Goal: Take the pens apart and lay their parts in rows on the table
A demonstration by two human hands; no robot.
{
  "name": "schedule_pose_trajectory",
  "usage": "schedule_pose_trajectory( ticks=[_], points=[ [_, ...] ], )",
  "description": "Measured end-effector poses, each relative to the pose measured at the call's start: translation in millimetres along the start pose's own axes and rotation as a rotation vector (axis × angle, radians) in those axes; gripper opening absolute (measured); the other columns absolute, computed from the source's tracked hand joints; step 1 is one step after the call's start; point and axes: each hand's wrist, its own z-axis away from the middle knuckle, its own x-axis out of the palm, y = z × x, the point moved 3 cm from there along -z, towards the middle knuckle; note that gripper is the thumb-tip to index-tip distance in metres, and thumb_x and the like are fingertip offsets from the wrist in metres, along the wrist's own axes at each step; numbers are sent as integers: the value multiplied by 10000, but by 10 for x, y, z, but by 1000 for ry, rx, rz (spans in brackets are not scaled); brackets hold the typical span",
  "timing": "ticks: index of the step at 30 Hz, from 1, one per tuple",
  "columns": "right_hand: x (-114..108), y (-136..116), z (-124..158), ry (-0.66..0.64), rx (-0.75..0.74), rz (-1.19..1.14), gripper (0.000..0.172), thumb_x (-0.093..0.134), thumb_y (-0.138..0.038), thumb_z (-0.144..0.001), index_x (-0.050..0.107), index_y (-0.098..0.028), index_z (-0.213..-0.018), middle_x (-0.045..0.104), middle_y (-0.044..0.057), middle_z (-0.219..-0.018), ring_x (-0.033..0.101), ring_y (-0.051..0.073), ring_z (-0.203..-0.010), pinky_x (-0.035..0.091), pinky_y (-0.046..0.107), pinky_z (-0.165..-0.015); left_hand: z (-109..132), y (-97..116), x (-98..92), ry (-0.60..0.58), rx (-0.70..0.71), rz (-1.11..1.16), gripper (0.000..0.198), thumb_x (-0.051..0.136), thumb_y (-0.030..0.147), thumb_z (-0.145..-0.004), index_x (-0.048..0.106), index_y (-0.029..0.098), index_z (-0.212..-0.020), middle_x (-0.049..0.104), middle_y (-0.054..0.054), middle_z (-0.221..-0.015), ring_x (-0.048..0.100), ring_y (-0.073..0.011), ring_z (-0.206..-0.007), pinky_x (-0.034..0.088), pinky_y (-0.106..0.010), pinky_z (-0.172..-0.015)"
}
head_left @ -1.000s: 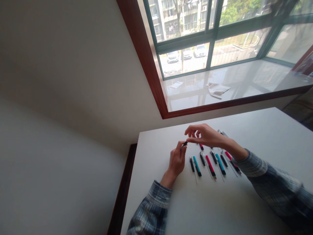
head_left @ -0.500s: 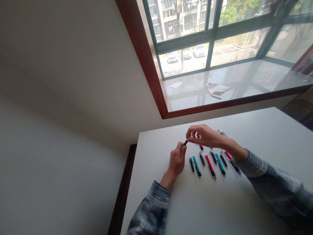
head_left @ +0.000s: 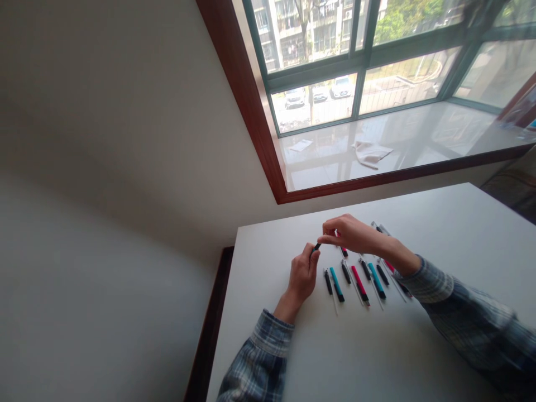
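My left hand [head_left: 303, 272] is closed around the lower part of a small teal and black pen piece [head_left: 317, 246] above the white table [head_left: 259, 268]. My right hand [head_left: 349, 233] pinches the upper end of the same piece, its fingertips close to my left thumb. Below and right of my hands lie several pen parts: a teal and black barrel [head_left: 337, 285], a red and black barrel [head_left: 360, 285], another teal barrel [head_left: 377, 281], short black pieces and thin white refills. My right hand and wrist partly cover the parts farther back.
A dark red window frame [head_left: 360, 186] runs behind the table. On the sill lie a white cloth [head_left: 371, 153] and a paper [head_left: 300, 146]. A plain wall [head_left: 125, 167] stands at the left.
My right hand has shifted slightly and its fingers have folded in closer along the pen piece, of which less shows. My left hand has stayed in place.
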Motion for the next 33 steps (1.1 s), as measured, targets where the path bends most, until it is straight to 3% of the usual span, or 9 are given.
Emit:
schedule_pose_trajectory(
  ticks=[4,9,14,19,23,25,28,33],
  points=[
    [2,-16,8,-54,-46,-96,290,683,-480,-925,734,-203,-994,738,50,-859,644,171,-744,457,268,-657,2,0,4,5,5,-11,262,363,392,-1080,453,232,-894,426,56,-671,400,-134,-586,281,-270,-622],
    [-1,-23,3,-39,6,17,352,654,-494,-946,709,-183,-789,700,40,-718,581,153,-636,400,271,-599,1,10,10,-11,7,-25,260,361,404,-1080,482,231,-928,439,53,-682,404,-136,-588,278,-271,-618],
    [2,-27,14,-69,-33,-72,265,716,-453,-903,728,-194,-954,725,36,-798,634,158,-707,440,254,-640,3,4,7,-8,-6,-26,275,364,418,-1078,474,231,-910,415,58,-667,395,-136,-586,282,-269,-620],
    [-10,-31,15,-29,15,84,313,689,-453,-925,696,-181,-770,680,26,-678,569,146,-613,386,268,-591,4,17,0,-17,-5,-31,270,366,415,-1078,488,229,-924,419,60,-668,390,-132,-585,280,-267,-615],
    [-6,-75,19,-61,-41,19,246,699,-435,-921,723,-192,-951,726,39,-801,628,157,-697,423,260,-638,0,14,-9,-5,-17,-30,283,366,422,-1076,477,228,-903,413,61,-663,387,-131,-587,289,-266,-617],
    [-4,-82,20,-66,-45,18,234,673,-419,-942,724,-191,-932,725,41,-798,624,157,-693,423,262,-642,-1,15,-5,-15,-11,-35,283,363,424,-1077,483,228,-911,421,59,-666,389,-132,-587,290,-268,-618],
    [0,-75,14,-50,-8,122,347,625,-456,-973,702,-181,-776,681,43,-681,568,159,-617,381,285,-597,-5,24,-8,-18,-3,-39,277,362,420,-1077,492,229,-924,431,56,-672,397,-135,-586,289,-270,-616],
    [16,-96,8,-63,-70,15,248,659,-437,-951,735,-202,-963,730,50,-819,627,171,-698,420,282,-644,-7,33,-21,1,2,-30,272,373,413,-1074,487,230,-909,444,53,-677,409,-138,-592,295,-267,-621]
  ],
)
